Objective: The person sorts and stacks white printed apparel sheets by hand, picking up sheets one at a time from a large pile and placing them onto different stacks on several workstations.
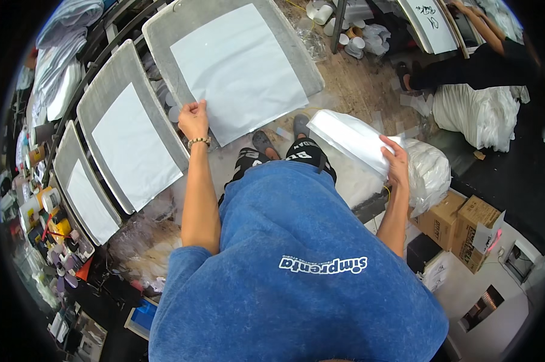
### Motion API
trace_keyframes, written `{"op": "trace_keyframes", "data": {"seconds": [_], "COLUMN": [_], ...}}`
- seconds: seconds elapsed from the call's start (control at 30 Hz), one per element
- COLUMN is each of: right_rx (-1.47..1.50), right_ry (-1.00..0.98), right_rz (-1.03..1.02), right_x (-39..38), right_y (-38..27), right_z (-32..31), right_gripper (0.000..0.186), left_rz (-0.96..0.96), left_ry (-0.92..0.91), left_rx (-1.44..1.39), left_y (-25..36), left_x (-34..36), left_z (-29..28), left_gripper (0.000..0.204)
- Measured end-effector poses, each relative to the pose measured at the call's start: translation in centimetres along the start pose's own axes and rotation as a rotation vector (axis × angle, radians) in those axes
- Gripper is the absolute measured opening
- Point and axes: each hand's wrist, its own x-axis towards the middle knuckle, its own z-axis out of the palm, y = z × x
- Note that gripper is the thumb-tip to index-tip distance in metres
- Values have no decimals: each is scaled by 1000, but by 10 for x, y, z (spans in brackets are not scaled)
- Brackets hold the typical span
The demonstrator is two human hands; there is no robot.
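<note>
A white sheet [242,66], thin and slightly wrinkled, lies on a grey board [158,30] in front of me. My left hand [194,119] is at the sheet's left edge, thumb and fingers pinched together on it. A folded stack of white sheets [348,140] hangs from my right hand [396,160], gripped at its right end between thumb and fingers. To the left, a second grey board [94,99] bears another white sheet [133,148], and a third, smaller-looking board [65,148] bears one more sheet [91,199].
Bundled clear plastic [428,175] and cardboard boxes [456,226] are at my right. Another person [484,63] works beside a board at the far right. Cups [354,45] lie at the back; bottles and tools [61,226] crowd the left. A dark rail [94,66] runs behind the boards.
</note>
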Motion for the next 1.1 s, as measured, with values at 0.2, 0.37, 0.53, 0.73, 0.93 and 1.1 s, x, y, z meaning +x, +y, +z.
{"op": "trace_keyframes", "data": {"seconds": [0.2, 0.37, 0.53, 0.73, 0.93, 1.1], "right_rx": [-205, -301, -200, -119, -56, -51], "right_ry": [-165, -290, -404, -356, -371, -365], "right_rz": [-51, 11, 102, 223, 252, 243], "right_x": [51, 85, 99, 106, 108, 110], "right_y": [25, 40, 49, 48, 39, 43], "right_z": [49, 103, 160, 194, 202, 200], "right_gripper": [34, 31, 25, 29, 33, 33], "left_rz": [-74, -100, -55, -23, -54, -67], "left_ry": [88, 44, 5, -10, -6, -17], "left_rx": [-44, -61, 30, 71, 90, 104], "left_y": [8, 16, 14, 18, 17, 20], "left_x": [-9, -15, -14, -13, -12, -13], "left_z": [6, -1, -10, -8, -8, -9], "left_gripper": [30, 32, 35, 33, 34, 34]}}
